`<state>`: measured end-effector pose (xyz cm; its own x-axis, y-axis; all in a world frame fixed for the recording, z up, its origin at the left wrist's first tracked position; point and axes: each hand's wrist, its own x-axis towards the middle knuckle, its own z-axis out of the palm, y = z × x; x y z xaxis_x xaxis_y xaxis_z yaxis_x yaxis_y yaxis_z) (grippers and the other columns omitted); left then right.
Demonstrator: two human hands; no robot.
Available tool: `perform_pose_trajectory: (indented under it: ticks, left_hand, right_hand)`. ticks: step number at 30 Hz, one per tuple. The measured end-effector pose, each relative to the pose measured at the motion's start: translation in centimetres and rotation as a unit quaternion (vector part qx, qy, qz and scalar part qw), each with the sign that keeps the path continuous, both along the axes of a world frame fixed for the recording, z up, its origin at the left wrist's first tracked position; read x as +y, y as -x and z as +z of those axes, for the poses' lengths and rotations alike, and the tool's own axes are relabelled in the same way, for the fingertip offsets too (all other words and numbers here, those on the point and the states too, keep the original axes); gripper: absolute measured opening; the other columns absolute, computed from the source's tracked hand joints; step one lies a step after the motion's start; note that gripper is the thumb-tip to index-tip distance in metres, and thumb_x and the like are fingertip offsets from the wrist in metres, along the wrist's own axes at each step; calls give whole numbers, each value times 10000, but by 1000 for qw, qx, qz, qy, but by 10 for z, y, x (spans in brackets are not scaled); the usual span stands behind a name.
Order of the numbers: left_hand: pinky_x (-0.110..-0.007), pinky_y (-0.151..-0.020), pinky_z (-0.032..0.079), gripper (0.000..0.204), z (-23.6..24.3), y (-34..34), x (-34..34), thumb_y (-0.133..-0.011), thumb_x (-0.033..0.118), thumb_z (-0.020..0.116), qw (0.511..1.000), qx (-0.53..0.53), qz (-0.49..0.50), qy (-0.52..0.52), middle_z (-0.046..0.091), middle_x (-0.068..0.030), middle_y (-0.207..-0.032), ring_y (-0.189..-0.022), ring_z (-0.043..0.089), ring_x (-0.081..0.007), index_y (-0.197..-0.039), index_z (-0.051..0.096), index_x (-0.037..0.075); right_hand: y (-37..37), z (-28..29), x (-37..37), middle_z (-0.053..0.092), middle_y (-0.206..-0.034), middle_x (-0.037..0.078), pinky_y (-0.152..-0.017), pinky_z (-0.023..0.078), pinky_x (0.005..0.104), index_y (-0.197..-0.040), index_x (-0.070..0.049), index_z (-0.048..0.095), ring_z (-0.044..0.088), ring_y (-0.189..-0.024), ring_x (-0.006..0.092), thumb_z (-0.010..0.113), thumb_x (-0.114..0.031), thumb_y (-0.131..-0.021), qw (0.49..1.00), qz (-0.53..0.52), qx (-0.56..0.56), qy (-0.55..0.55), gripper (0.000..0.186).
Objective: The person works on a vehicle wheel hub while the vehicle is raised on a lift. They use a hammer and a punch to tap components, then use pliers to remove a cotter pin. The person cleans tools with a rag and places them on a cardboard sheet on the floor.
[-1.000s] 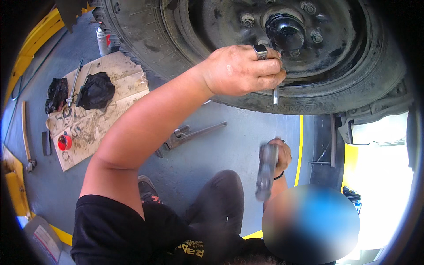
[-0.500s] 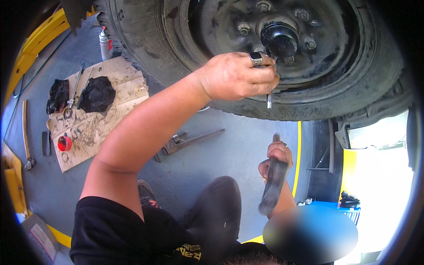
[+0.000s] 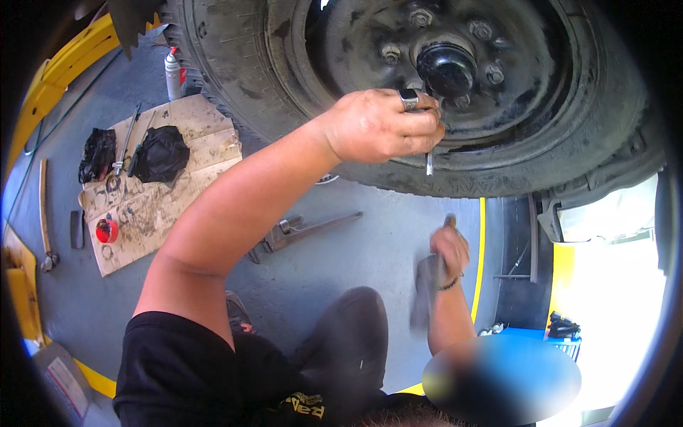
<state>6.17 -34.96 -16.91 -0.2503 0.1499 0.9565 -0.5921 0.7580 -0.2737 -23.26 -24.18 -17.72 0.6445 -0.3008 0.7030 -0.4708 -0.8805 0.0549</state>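
Note:
My left hand (image 3: 384, 128) is closed around a slim metal bar (image 3: 430, 165), held upright in front of the wheel. The bar's upper end reaches the edge of the round black hub cap (image 3: 448, 71); whether it touches cannot be made out. Bolts ring the cap on the dark wheel rim (image 3: 370, 78), inside a large tire (image 3: 242, 99). Lower and to the right, my right hand (image 3: 449, 250) is wrapped round a dark hand tool (image 3: 425, 288). Motion smears this tool, so its exact kind is unclear. A short end of it sticks out above the fist.
Stained cardboard (image 3: 206, 117) at left bears black plastic bags (image 3: 162, 153), a long metal tool (image 3: 128, 135) and a red cup (image 3: 107, 230). A spray can (image 3: 173, 75) stands behind it. A wooden-handled hammer (image 3: 45, 206) and a metal stand (image 3: 313, 231) lie on the floor.
The dark tool in my right hand has swung a little to the left, and its angle has altered. My left hand and the bar stay in nearly the same place by the hub cap.

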Motion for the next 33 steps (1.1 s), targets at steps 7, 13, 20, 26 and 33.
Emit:
perform_pose_trajectory:
  ticks: [7,13,20,26,33]
  left_hand:
    - [-285,-723,608,309,-3,0,-4,-719,115,733,1000,-1,-12,-2,623,-11,-957,-1012,690,-201,-1025,708,84]
    - [-283,-714,609,279,-1,3,-3,-719,107,747,1000,19,-4,11,632,-16,-959,-996,694,-201,-995,713,89]
    - [-279,-704,611,284,-1,4,1,-708,107,752,999,25,-23,-15,632,-15,-947,-998,695,-198,-988,708,87]
    - [-284,-710,612,293,3,3,1,-724,96,743,1000,24,-6,-6,627,-19,-951,-1007,690,-207,-1014,702,85]
    - [-310,-828,632,274,11,6,25,-746,69,742,998,31,-57,27,630,-61,-979,-1003,686,-228,-1018,710,50]
  right_hand:
    - [-6,-1,16,601,-686,118,-507,428,371,-774,-41,561,582,-528,259,528,-68,-839,999,1,-36,-32,78]
    - [-16,16,9,603,-681,106,-545,456,357,-784,-48,559,605,-557,258,569,-86,-827,998,-55,7,-18,58]
    - [-9,16,11,577,-680,99,-536,453,342,-757,-54,531,586,-567,274,673,-324,-884,999,-19,18,-33,331]
    - [-8,12,3,572,-695,102,-528,440,373,-786,-38,538,568,-566,299,624,-217,-855,998,-14,-46,-34,210]
    - [63,-36,29,595,-818,97,-565,451,340,-1033,-7,586,551,-652,221,618,-583,-917,982,-70,-118,-128,589]
